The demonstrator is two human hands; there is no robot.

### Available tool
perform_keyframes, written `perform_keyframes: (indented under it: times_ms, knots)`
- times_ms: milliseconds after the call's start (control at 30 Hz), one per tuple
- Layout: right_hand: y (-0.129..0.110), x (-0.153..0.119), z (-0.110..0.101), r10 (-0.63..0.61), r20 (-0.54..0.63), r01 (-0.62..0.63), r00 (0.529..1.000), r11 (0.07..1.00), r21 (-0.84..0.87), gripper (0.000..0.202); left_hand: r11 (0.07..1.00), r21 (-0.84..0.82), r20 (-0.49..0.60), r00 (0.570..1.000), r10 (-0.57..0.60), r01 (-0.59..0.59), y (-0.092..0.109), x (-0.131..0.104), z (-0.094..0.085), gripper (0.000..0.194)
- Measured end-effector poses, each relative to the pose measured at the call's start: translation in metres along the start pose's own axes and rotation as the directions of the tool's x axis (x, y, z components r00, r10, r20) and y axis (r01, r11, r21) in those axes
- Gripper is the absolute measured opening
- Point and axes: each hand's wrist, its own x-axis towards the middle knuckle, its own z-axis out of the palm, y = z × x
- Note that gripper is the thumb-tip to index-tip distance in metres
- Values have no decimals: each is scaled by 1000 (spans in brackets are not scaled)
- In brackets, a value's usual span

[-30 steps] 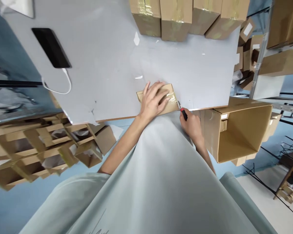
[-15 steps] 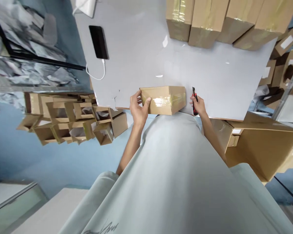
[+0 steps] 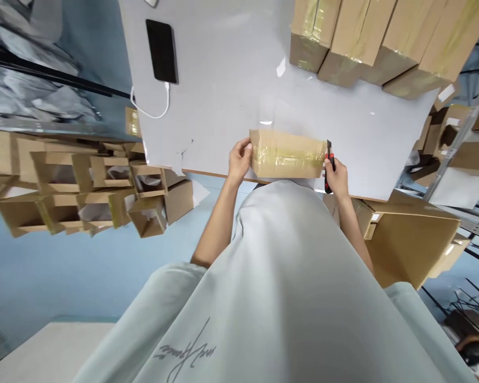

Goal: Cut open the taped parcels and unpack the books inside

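A taped cardboard box [image 3: 289, 154] lies at the table's near edge, close against my shirt. My left hand [image 3: 240, 159] grips its left end, thumb and fingers at the corner. In my right hand [image 3: 337, 176] is a red and black utility knife [image 3: 328, 167], its tip pointing away from me. The knife stands upright in view right beside the box's right end; whether it touches the cardboard I cannot tell.
On the white table [image 3: 223, 69] lie a black phone [image 3: 162, 51] with a white cable and several taped boxes [image 3: 353, 48] at the back right. Open cartons [image 3: 99, 186] are stacked at left. A large open carton [image 3: 407, 244] stands at right.
The box has turned so its long taped side faces me, and its right end now lies close to the knife. My left hand has shifted to its left corner. The view has moved a little.
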Motion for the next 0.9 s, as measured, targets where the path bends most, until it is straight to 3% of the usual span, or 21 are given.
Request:
perform_keyframes:
  times_ms: [100,200,300,433,533,633,733,900]
  knots:
    - [-4,-9,-13,76,-79,-78,994,997,-23,41,989,-135,139,990,-34,53,-12,28,34,85]
    - [-13,-15,-14,107,-108,-115,988,991,-71,41,980,-182,206,978,-38,76,-19,47,49,76]
    - [-27,-24,-14,62,-148,-85,987,985,-153,44,982,-179,231,973,-19,62,-17,53,37,75]
    - [-59,-37,-17,-93,-217,25,972,955,-295,47,985,-161,280,954,105,-61,8,39,-5,78]
    - [-96,-42,-11,-164,-73,122,984,910,-397,47,976,-133,378,902,208,-170,33,25,-27,83]
    - [-138,-40,6,-192,169,254,967,800,-544,41,960,-77,461,845,273,-268,45,20,-31,82]
    - [-175,-35,27,-145,360,362,922,656,-662,38,950,-39,500,817,286,-308,41,26,-24,74]
    - [-209,-27,48,-12,451,405,892,463,-788,43,947,-36,521,803,290,-318,27,34,-16,66]
